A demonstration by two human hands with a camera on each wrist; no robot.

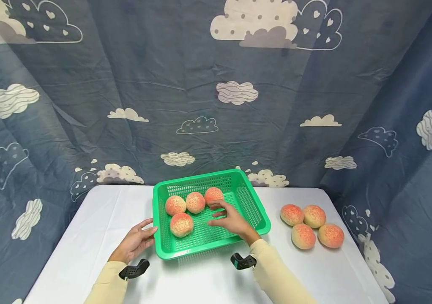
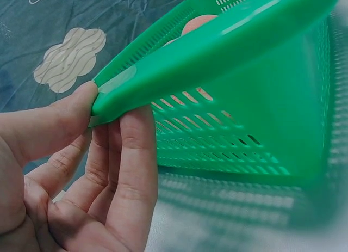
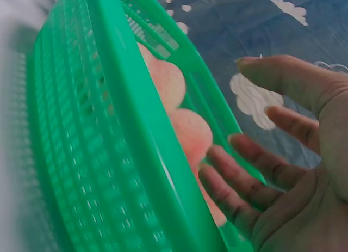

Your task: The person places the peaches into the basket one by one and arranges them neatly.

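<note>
A green plastic basket (image 1: 200, 248) with slotted walls stands on the white table and holds several peaches (image 1: 181, 224), yellow with red-pink speckles. My left hand (image 1: 136, 241) grips the basket's left rim; in the left wrist view the thumb (image 2: 81, 102) lies at the top of the rim and the fingers are underneath. Over the basket, my right hand (image 1: 231, 218) has its fingers spread and holds nothing. Its fingertips overlap the lower edge of the rear right peach (image 1: 214, 194). In the right wrist view the basket's near wall partly hides the peaches.
To the right of the basket, several more peaches (image 1: 303, 236) sit in a close group on the white tablecloth (image 1: 273, 270). A dark blue curtain (image 1: 185, 93) with cloud prints hangs right behind the table and along its sides. Each wrist carries a black band (image 1: 134, 269).
</note>
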